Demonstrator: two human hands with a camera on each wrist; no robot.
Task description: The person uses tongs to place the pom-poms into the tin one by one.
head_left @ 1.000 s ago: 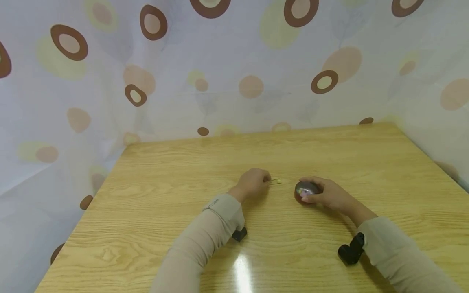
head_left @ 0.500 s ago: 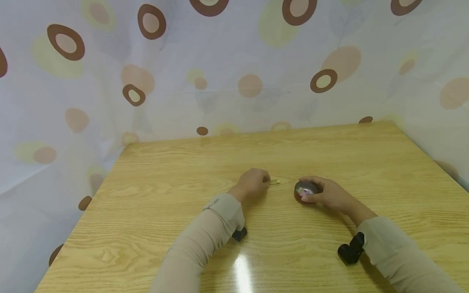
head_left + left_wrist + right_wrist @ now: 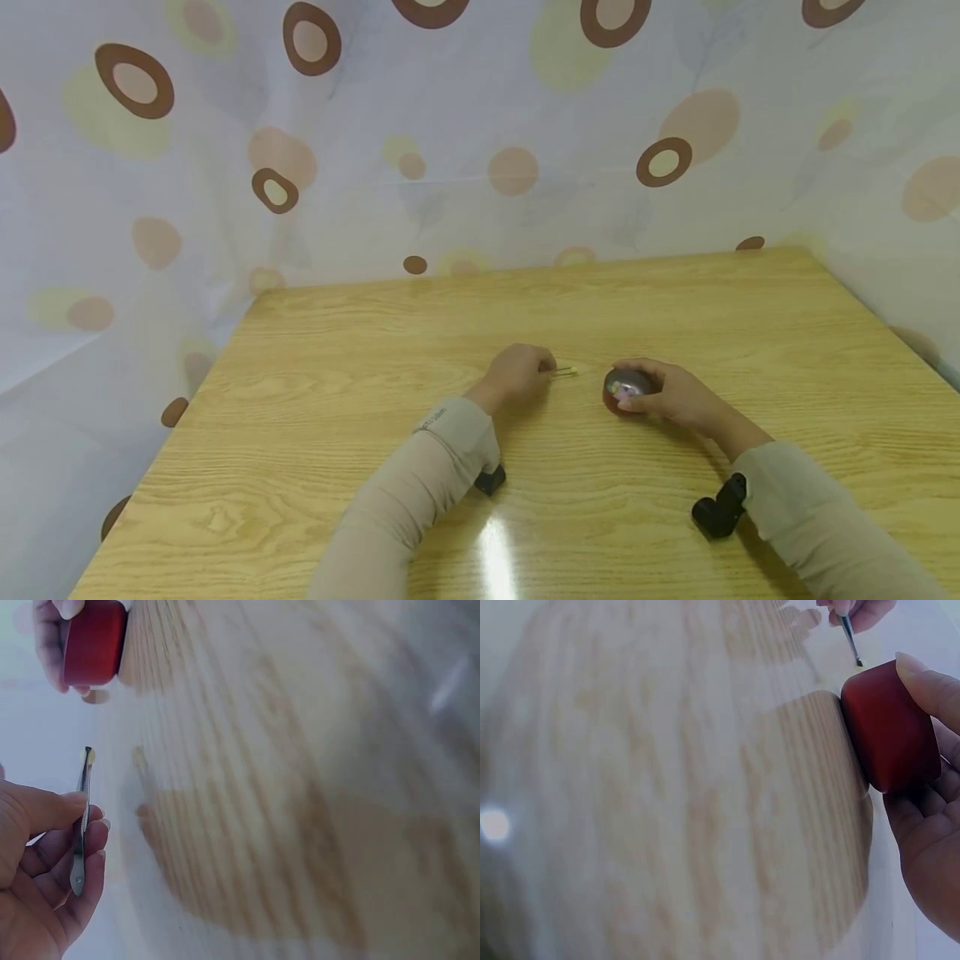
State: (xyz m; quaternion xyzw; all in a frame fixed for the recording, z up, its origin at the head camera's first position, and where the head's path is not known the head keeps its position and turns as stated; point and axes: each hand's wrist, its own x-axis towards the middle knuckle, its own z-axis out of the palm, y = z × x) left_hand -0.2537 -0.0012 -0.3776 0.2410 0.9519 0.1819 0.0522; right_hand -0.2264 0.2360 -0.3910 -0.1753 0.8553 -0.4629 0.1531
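Note:
My left hand pinches a pair of metal tweezers between thumb and fingers, just above the table. Their tips point right toward the tin, and pale yellow shows at the ends. Whether that yellow is part of the tweezers or something held in them, I cannot tell. A small red tin with a dark, shiny lid and a colourful picture on top sits on the table. My right hand grips it from the right side, thumb near and fingers at the far side. A short gap separates the tweezer tips from the tin.
The wooden table spreads out around both hands. A patterned white curtain hangs behind it and at the sides. Dark wrist cameras sit below both cuffs. Light glares off the table's near part.
The tweezers shift very slightly in my left hand, and their prongs look a little closer together. My right hand and the tin stay in place.

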